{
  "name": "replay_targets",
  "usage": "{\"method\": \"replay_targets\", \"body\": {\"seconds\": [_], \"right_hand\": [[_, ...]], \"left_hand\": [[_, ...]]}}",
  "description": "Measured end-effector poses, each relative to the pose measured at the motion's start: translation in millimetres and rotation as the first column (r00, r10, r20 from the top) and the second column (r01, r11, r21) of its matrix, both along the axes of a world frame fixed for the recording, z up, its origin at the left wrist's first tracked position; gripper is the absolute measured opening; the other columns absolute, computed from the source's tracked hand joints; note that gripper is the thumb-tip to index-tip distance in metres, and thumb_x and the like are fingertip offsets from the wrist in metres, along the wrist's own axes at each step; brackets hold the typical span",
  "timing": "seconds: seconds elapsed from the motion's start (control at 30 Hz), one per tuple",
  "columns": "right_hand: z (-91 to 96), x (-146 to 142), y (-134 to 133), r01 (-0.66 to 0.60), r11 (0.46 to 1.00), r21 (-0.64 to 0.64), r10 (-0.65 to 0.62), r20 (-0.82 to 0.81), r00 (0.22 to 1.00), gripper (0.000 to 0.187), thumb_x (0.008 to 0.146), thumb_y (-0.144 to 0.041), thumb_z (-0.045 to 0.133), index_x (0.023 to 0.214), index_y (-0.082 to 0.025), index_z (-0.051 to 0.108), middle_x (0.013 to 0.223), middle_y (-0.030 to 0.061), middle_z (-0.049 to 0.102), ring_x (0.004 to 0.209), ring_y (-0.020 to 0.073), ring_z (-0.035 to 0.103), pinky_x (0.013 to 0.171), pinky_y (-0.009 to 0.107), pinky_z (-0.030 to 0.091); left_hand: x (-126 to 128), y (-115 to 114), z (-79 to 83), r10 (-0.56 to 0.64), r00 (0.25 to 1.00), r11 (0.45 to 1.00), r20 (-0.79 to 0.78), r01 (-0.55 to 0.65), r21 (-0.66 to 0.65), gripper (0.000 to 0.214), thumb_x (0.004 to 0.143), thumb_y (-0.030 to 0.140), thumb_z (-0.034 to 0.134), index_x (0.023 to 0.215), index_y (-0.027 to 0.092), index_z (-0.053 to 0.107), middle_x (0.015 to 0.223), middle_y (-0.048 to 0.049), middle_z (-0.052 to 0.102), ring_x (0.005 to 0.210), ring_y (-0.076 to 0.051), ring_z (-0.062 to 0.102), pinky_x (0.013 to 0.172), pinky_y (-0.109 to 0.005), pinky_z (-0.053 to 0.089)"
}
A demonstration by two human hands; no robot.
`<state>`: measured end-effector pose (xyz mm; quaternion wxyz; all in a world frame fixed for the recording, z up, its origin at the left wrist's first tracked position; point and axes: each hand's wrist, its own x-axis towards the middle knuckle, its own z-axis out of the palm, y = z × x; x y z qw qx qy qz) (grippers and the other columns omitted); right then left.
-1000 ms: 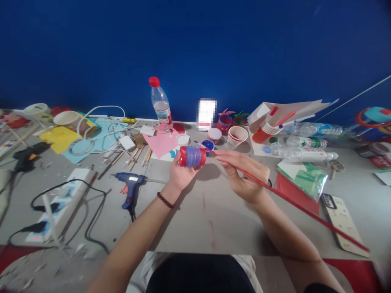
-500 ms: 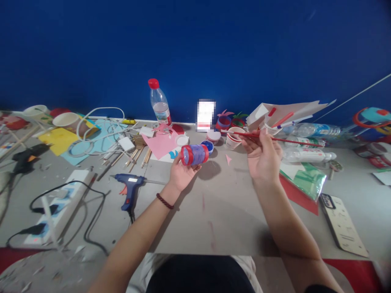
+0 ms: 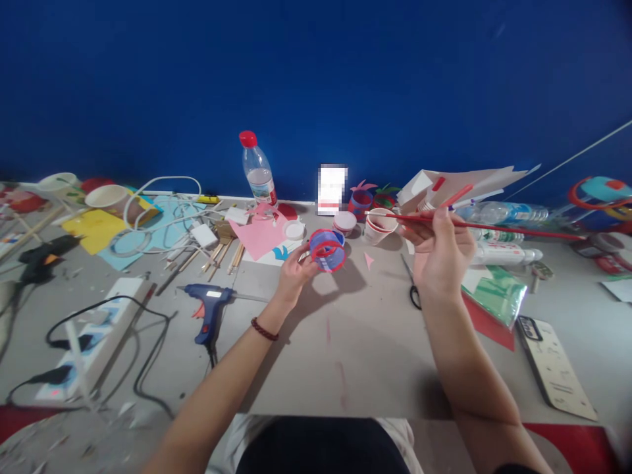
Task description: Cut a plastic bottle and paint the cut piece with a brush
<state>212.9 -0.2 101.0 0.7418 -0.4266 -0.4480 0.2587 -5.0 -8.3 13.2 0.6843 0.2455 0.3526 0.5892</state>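
Observation:
My left hand [image 3: 296,275] is closed on the rim of a small clear plastic cylinder [image 3: 326,250] with purple-painted sides and red bands at its ends. Its open end is tilted toward me, so I can see inside. In my right hand [image 3: 439,257] a long red paintbrush [image 3: 513,230] is pinched between thumb and fingers, bristles pointing left near a paper cup [image 3: 381,227]. The blue paint pot is mostly hidden behind the cylinder. A pink-white paint jar [image 3: 345,222] stands just beyond, and a white lid [image 3: 293,230] lies left of the cylinder.
At left lie a blue glue gun [image 3: 210,306], a power strip [image 3: 99,336] with cables, sticks and coloured paper. A water bottle [image 3: 260,174] stands at the back. Scissors [image 3: 415,296], plastic bottles [image 3: 506,253] and a phone [image 3: 557,368] lie at right.
My left hand has turned the cylinder from lying sideways to its open end facing me. My right hand has shifted right with the paintbrush, and the scissors have come into sight.

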Motion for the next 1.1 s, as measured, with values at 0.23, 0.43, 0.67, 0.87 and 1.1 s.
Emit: {"method": "replay_targets", "body": {"seconds": [0.23, 0.43, 0.67, 0.87, 1.1], "right_hand": [[6.9, 4.2, -3.3, 0.051, 0.996, 0.067, -0.051, 0.000, 0.999, 0.016, 0.089, -0.043, 0.069, 0.083, -0.028, 0.067, 0.071, -0.0008, 0.071, 0.073, 0.0243, 0.077, 0.069, 0.043, 0.067], [3.7, 6.4, -4.8, 0.098, 0.991, 0.090, -0.106, 0.098, 0.990, 0.015, 0.090, -0.043, 0.068, 0.086, -0.028, 0.068, 0.078, -0.0006, 0.074, 0.070, 0.0232, 0.076, 0.065, 0.042, 0.068], [5.7, 2.3, -5.9, 0.056, 0.998, 0.034, -0.059, 0.083, 0.995, 0.018, 0.089, -0.041, 0.070, 0.082, -0.024, 0.070, 0.073, -0.0014, 0.073, 0.070, 0.0213, 0.077, 0.065, 0.040, 0.067], [7.1, 1.1, -6.6, 0.017, 0.999, -0.031, -0.014, 0.104, 0.995, 0.027, 0.087, -0.046, 0.070, 0.082, -0.020, 0.070, 0.072, 0.0001, 0.074, 0.064, 0.0183, 0.075, 0.055, 0.032, 0.064], [5.8, 4.8, -4.5, 0.012, 1.000, -0.020, -0.009, 0.123, 0.992, 0.025, 0.088, -0.046, 0.070, 0.081, -0.021, 0.070, 0.071, -0.0001, 0.074, 0.063, 0.0186, 0.075, 0.056, 0.033, 0.064]], "left_hand": [[-5.0, -10.1, -1.2, 0.361, 0.656, 0.846, -0.663, 0.069, 0.529, 0.066, 0.054, 0.032, 0.092, 0.115, 0.024, 0.069, 0.129, -0.0141, 0.061, 0.131, -0.037, 0.050, 0.116, -0.049, 0.035], [-2.4, -13.3, -1.3, 0.361, 0.557, 0.819, -0.748, 0.195, 0.540, 0.064, 0.058, 0.038, 0.089, 0.118, 0.025, 0.069, 0.125, -0.0154, 0.063, 0.127, -0.041, 0.051, 0.112, -0.054, 0.033], [-0.2, -13.8, 0.5, 0.451, 0.470, 0.796, -0.759, 0.172, 0.580, 0.063, 0.060, 0.042, 0.087, 0.118, 0.024, 0.068, 0.123, -0.0152, 0.060, 0.119, -0.039, 0.054, 0.108, -0.053, 0.036], [-0.2, -13.5, -4.9, 0.470, 0.438, 0.791, -0.766, 0.176, 0.586, 0.066, 0.063, 0.042, 0.085, 0.122, 0.024, 0.064, 0.124, -0.0142, 0.059, 0.120, -0.037, 0.053, 0.110, -0.053, 0.037], [-4.1, -9.3, -5.6, 0.333, 0.523, 0.742, -0.784, 0.367, 0.561, 0.045, 0.078, 0.029, 0.075, 0.121, 0.025, 0.067, 0.126, -0.0148, 0.064, 0.132, -0.037, 0.052, 0.121, -0.057, 0.026]]}}
